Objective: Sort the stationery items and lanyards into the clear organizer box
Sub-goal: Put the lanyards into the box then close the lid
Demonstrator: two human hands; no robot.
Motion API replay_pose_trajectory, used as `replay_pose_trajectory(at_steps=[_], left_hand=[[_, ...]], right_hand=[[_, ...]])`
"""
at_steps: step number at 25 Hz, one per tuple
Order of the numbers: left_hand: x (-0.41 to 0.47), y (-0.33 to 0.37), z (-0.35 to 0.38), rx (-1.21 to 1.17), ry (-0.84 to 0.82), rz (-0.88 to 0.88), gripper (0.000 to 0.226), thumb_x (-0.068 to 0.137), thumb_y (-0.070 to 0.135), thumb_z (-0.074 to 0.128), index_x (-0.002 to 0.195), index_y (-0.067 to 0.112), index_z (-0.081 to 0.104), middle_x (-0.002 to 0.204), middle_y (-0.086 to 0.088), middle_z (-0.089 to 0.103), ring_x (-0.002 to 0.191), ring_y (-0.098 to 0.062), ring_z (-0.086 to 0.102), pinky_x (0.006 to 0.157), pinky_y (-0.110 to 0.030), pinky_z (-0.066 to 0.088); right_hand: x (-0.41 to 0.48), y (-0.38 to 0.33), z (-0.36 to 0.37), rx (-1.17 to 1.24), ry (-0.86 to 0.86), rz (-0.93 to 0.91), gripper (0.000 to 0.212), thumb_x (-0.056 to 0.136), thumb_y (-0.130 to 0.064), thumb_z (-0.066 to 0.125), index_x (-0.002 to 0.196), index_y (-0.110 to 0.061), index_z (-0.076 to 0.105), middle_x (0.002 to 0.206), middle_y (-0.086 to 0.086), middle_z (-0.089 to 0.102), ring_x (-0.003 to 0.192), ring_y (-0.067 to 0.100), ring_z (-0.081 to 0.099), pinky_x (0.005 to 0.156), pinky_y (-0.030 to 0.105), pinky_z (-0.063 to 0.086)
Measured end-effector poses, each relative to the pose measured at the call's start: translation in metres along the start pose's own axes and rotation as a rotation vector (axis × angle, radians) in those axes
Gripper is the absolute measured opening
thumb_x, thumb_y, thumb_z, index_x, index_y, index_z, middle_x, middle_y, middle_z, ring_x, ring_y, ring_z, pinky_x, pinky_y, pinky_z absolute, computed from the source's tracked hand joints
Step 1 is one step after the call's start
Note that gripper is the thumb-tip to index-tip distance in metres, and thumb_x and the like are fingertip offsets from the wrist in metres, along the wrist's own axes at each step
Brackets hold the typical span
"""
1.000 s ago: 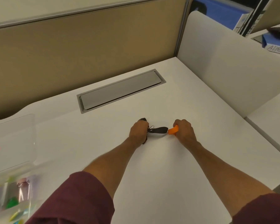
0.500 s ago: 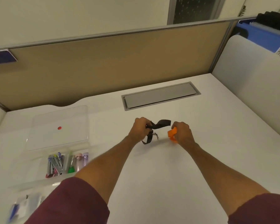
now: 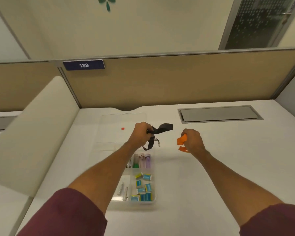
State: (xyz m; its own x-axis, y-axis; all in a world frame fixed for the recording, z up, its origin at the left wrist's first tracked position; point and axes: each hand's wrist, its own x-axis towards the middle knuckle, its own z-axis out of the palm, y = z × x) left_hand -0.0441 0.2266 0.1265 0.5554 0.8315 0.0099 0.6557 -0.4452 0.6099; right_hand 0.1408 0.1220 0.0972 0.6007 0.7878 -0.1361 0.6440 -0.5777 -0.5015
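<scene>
Left hand [image 3: 140, 133] is closing in a fist around a black lanyard [image 3: 160, 131], gripping it above the clear organizer box [image 3: 153, 169]; one strap end is sticking out to the right, a loop and small metal clip [image 3: 157, 142] are dangling below the fist. Right hand [image 3: 192, 141] is curling tight around an orange lanyard [image 3: 181, 140], folded orange strap poking out on its left side, held over bare white desk [image 3: 228, 167], right of the box and apart from it. The two hands are sitting well apart, nothing linking the lanyards. Box is lying open on the desk under the left forearm, lid [image 3: 123, 120] with red dot lying flat behind it. Compartments are holding pale purple tubes [image 3: 147, 160], a green item [image 3: 135, 165], small blue packets [image 3: 143, 188], silvery bits [image 3: 123, 191] too blurred to identify. Dark red sleeves showing at both elbows
</scene>
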Motion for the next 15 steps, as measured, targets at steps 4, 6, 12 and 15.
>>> replay_pose_trajectory(at_steps=[4, 6, 12, 15], left_hand=[[-0.031, -0.068, -0.044, 0.033, 0.063, -0.089, 0.016, 0.081, 0.002, 0.069, 0.096, 0.0, 0.074, 0.097, -0.017, 0.072, 0.088, -0.029, 0.066, 0.082, -0.029, 0.052], [-0.046, -0.099, -0.061, 0.041, 0.082, -0.147, 0.014, 0.081, 0.002, 0.069, 0.094, -0.001, 0.074, 0.094, -0.019, 0.071, 0.086, -0.032, 0.067, 0.083, -0.033, 0.054], [-0.073, -0.168, -0.078, 0.005, 0.144, -0.308, 0.01, 0.082, -0.001, 0.067, 0.09, -0.003, 0.072, 0.091, -0.021, 0.071, 0.081, -0.031, 0.068, 0.076, -0.03, 0.055], [-0.076, -0.188, -0.074, -0.025, 0.149, -0.392, 0.009, 0.083, 0.002, 0.067, 0.091, -0.002, 0.07, 0.091, -0.019, 0.07, 0.079, -0.028, 0.068, 0.073, -0.026, 0.052]], right_hand=[[-0.008, -0.065, 0.025, 0.0, -0.024, -0.114, 0.034, 0.084, -0.018, 0.071, 0.114, -0.006, 0.06, 0.119, 0.015, 0.062, 0.105, 0.03, 0.06, 0.09, 0.035, 0.05], [-0.011, -0.093, 0.037, -0.018, -0.039, -0.16, 0.033, 0.084, -0.014, 0.07, 0.115, -0.006, 0.06, 0.12, 0.016, 0.061, 0.105, 0.03, 0.059, 0.09, 0.035, 0.05], [-0.02, -0.153, 0.067, -0.091, -0.097, -0.248, 0.031, 0.087, -0.01, 0.066, 0.117, -0.005, 0.06, 0.122, 0.017, 0.06, 0.106, 0.03, 0.06, 0.091, 0.036, 0.049], [-0.023, -0.171, 0.08, -0.109, -0.127, -0.282, 0.032, 0.087, -0.011, 0.065, 0.118, -0.004, 0.06, 0.123, 0.018, 0.06, 0.108, 0.031, 0.059, 0.093, 0.037, 0.048]])
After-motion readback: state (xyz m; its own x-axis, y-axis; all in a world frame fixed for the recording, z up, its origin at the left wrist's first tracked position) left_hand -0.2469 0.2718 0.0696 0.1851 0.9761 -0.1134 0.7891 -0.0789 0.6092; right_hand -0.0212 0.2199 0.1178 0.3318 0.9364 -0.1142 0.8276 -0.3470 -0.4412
